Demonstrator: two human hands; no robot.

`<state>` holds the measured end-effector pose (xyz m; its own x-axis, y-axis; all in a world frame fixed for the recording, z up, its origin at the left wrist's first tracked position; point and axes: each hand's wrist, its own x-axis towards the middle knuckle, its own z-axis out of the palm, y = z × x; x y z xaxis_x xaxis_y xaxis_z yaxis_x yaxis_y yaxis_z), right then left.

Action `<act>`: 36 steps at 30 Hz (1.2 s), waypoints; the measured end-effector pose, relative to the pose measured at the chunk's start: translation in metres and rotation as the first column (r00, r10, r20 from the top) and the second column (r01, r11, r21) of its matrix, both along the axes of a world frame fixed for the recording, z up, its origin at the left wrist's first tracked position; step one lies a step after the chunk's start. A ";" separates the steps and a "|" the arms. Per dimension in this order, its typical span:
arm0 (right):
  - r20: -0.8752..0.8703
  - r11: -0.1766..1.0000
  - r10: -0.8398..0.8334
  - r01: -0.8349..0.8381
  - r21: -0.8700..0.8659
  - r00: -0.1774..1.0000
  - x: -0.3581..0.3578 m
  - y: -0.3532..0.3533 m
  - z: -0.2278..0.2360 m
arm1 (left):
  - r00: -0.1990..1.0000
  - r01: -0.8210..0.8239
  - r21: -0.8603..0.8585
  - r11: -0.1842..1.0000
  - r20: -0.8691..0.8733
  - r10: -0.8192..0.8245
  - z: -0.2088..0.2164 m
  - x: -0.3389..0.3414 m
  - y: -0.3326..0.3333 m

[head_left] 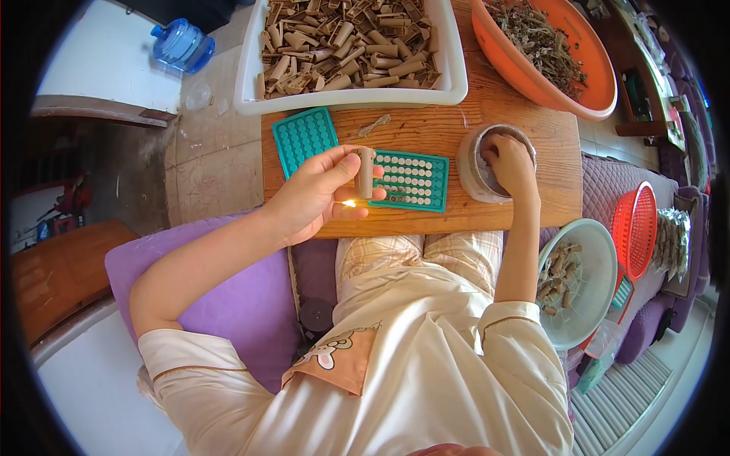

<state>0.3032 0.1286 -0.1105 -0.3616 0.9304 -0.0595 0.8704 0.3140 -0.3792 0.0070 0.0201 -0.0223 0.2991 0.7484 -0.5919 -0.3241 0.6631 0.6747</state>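
Observation:
My left hand point(319, 186) is raised over the near edge of the wooden table, closed round a tan cylindrical piece point(365, 175) that stands roughly upright between thumb and fingers. A small bright yellow glow shows just beneath the piece, at my fingers; its source is unclear. Behind that hand lies a teal tray point(439, 182) with rows of white round pieces, a few of them dark. My right hand point(511, 161) dips into a round greyish pot point(475, 182), fingers bent together. The rim hides the fingertips and whatever they touch.
A white bin point(350, 99) full of tan pieces stands at the back. Left of centre lies another teal tray point(304, 140). An orange basin point(601, 110) holds dry plant matter. A pale basin point(601, 304) with tan pieces and a red basket point(635, 220) are at right.

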 end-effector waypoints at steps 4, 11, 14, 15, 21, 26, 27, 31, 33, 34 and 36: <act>-0.289 0.976 -0.204 0.218 0.015 0.935 0.004 -0.006 0.023 | 0.998 -0.034 -0.041 0.999 0.048 0.036 0.000 0.000 0.001; -0.830 0.975 -0.187 0.202 -0.091 0.526 -0.044 -0.042 0.064 | 0.994 -0.003 -0.117 0.993 0.107 0.015 -0.005 -0.002 -0.002; -0.856 0.997 0.072 -0.021 0.071 0.512 -0.096 -0.059 0.069 | 0.997 -0.002 -0.139 0.990 0.077 0.013 -0.005 -0.003 -0.004; -0.845 0.989 0.148 -0.069 0.132 0.514 -0.106 -0.063 0.065 | 0.997 -0.002 -0.132 0.991 0.073 0.011 -0.004 -0.002 -0.005; -0.820 0.985 0.156 -0.153 0.085 0.551 -0.128 -0.073 0.069 | 0.996 -0.016 -0.142 0.990 0.084 0.028 0.004 0.003 -0.009; -0.827 0.982 0.148 -0.178 0.058 0.543 -0.126 -0.078 0.069 | 0.989 0.070 -0.136 0.988 0.137 -0.051 0.006 0.002 -0.009; -0.848 0.987 0.090 -0.159 0.006 0.523 -0.127 -0.080 0.067 | 0.992 0.063 -0.144 0.988 0.115 -0.047 0.006 0.002 -0.008; -0.868 0.989 0.091 -0.144 0.023 0.488 -0.127 -0.081 0.061 | 0.989 0.072 -0.140 0.988 0.136 -0.053 0.004 0.001 -0.007; -0.871 0.990 0.058 -0.140 -0.013 0.487 -0.129 -0.083 0.062 | 0.995 0.072 -0.137 0.988 0.081 -0.061 0.005 0.002 -0.007; -0.873 0.989 0.025 -0.138 -0.048 0.487 -0.130 -0.083 0.063 | 0.993 0.085 -0.143 0.986 0.096 -0.072 0.003 0.000 -0.007; -0.853 0.989 0.075 -0.147 -0.002 0.516 -0.129 -0.082 0.063 | 0.996 0.076 -0.124 0.989 0.045 -0.071 0.004 0.004 -0.009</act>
<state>0.1746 0.0467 -0.0477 -0.3734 0.8858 0.2757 0.0836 0.3281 -0.9409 0.0112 0.0108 -0.0185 0.3765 0.6442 -0.6658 -0.2967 0.7646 0.5721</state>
